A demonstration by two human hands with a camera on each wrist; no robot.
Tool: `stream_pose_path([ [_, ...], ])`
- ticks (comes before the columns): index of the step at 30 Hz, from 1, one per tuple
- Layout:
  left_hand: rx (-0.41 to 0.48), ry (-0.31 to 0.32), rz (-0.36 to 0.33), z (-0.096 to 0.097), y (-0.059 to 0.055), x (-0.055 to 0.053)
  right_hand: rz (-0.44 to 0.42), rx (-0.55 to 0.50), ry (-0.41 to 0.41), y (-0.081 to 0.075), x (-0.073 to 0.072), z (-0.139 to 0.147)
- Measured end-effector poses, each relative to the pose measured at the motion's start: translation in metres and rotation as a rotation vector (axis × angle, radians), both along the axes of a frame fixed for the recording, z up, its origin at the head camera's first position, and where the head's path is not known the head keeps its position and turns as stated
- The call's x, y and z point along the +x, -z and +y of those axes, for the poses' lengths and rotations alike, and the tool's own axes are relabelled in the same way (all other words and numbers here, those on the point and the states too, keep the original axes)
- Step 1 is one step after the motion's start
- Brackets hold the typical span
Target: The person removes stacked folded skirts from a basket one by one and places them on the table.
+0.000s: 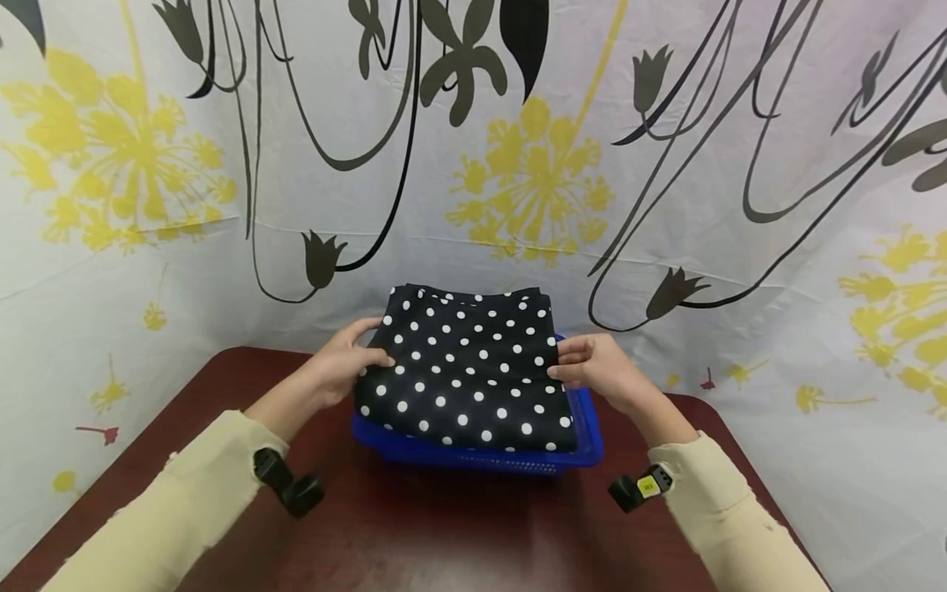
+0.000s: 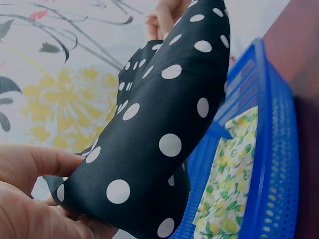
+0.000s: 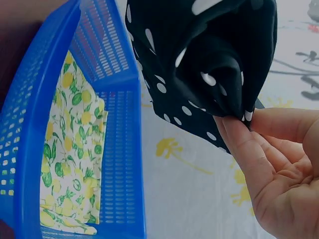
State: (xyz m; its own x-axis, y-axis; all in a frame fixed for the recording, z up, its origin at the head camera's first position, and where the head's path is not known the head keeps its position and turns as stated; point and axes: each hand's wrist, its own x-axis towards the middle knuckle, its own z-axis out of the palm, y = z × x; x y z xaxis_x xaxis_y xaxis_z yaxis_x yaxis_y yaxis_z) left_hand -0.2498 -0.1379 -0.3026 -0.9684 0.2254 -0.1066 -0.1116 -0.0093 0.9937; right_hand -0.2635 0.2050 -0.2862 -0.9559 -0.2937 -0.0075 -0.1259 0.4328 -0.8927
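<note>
Both hands hold a folded black cloth with white polka dots (image 1: 466, 370) over a blue plastic basket (image 1: 592, 427). At its left edge, my left hand (image 1: 344, 362) grips the cloth, thumb on top and fingers beneath. On the opposite edge my right hand (image 1: 599, 366) pinches the fabric between thumb and fingers, seen close up in the right wrist view, where the folded layers hang open. Inside the basket lies a folded white cloth with yellow lemons and green leaves (image 3: 75, 144), which the dotted cloth hides in the head view.
The basket stands on a dark red-brown table (image 1: 444, 526) near its back edge. Behind and around it hangs a white fabric backdrop (image 1: 414, 214) printed with yellow flowers and dark stems. Black wrist cameras (image 1: 288, 485) are strapped over both cream sleeves.
</note>
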Motion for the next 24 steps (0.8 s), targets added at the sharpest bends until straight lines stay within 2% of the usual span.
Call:
stream_pose_path([
  [7, -0.003, -0.004, -0.013, -0.005, 0.001, 0.030, 0.017, 0.007, -0.008, -0.001, 0.024, -0.001],
  [14, 0.016, 0.028, -0.022, -0.008, 0.004, 0.063, 0.003, -0.047, -0.100, 0.004, 0.054, 0.002],
  [19, 0.034, 0.021, -0.034, -0.010, 0.009, 0.088, -0.012, -0.110, -0.141, 0.013, 0.074, 0.002],
  [24, 0.058, 0.025, -0.052, -0.010, 0.019, 0.107, -0.031, -0.158, -0.156, 0.026, 0.090, 0.005],
])
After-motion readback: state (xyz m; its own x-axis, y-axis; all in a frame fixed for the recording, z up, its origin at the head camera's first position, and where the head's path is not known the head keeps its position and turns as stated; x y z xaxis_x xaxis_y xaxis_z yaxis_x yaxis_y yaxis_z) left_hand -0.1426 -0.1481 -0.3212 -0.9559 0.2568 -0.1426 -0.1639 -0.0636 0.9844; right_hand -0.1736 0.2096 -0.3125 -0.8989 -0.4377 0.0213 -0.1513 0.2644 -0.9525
